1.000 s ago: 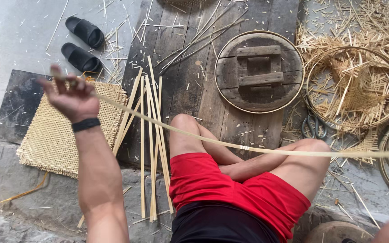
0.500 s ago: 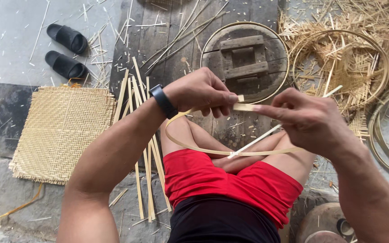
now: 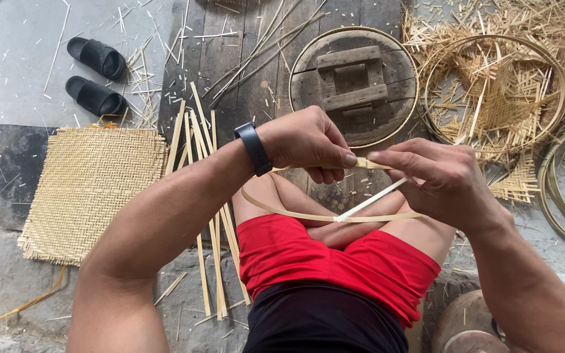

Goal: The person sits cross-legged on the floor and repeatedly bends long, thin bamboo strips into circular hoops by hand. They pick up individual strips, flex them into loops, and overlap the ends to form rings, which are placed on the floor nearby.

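So both hands are meeting right in front of the chest now. A second ago the left hand (image 3: 305,142) was flung way out over the mat, pulling the long pale flat bamboo strip (image 3: 335,216) taut across the knees; now it's come back in and the strip is sagging into a loop that's drooping across the crossed legs above the red shorts (image 3: 335,265). That tells me the long pull is over and the work is shifting to the strip's ends, which are overlapping between the fingertips.

The left hand is pinching the flat end of the strip between thumb and fingers, knuckles up. The right hand (image 3: 443,180) is pinching it too, just beside the left, with the thin free tail poking down-left out of the grip. Can't tell exactly how the ends are lapping, the fingers are covering it.

Around: a square woven bamboo mat (image 3: 93,189) is lying well off to the left, a loose bundle of straight bamboo slats (image 3: 197,150) between it and the left knee, a round wooden form with crossbars (image 3: 354,82) just beyond the hands, a bamboo hoop over a pile of scraps (image 3: 495,95) on the right, and black slippers (image 3: 96,75) far off. Nothing is really blocking the hands; only the knees are crowding the loop.
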Demonstrator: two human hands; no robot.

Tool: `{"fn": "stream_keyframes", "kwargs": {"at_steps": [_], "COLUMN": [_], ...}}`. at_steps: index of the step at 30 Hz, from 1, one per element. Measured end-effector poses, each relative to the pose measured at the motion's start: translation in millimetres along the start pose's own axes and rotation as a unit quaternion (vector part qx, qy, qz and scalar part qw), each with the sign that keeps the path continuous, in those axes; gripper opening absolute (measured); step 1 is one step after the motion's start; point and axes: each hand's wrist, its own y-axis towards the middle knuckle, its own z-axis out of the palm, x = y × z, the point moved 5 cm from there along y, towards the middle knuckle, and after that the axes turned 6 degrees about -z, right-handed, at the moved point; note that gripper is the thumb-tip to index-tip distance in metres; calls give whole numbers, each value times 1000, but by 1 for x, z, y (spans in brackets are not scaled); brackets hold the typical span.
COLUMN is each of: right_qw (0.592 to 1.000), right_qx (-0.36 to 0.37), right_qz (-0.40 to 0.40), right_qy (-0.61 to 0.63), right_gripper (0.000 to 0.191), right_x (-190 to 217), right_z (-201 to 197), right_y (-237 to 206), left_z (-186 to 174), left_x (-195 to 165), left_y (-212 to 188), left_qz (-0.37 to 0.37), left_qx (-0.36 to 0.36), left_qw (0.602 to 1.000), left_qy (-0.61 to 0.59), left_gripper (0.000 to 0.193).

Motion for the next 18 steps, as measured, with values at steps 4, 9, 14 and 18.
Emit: {"fn": "stream_keyframes", "kwargs": {"at_steps": [4, 9, 14, 18], "right_qw": [999, 998, 998, 997], "right_qx": [25, 47, 44, 26], "right_qz": [-1, -14, -35, -49], "right_qy": [-24, -37, -37, -50], "right_gripper": [31, 36, 36, 36], "right_x": [4, 10, 26, 42], "right_z": [3, 9, 3, -3], "right_y": [-4, -6, 0, -4], "left_z": [5, 10, 19, 27], "left_x": [5, 13, 17, 13], "left_y": [5, 6, 2, -16], "left_qz": [-3, -16, -26, 33], "left_qx": [18, 48, 91, 151], "left_qw": [1000, 999, 995, 980], "left_qy": [-4, -11, 36, 127], "left_gripper": [25, 23, 27, 32]}}
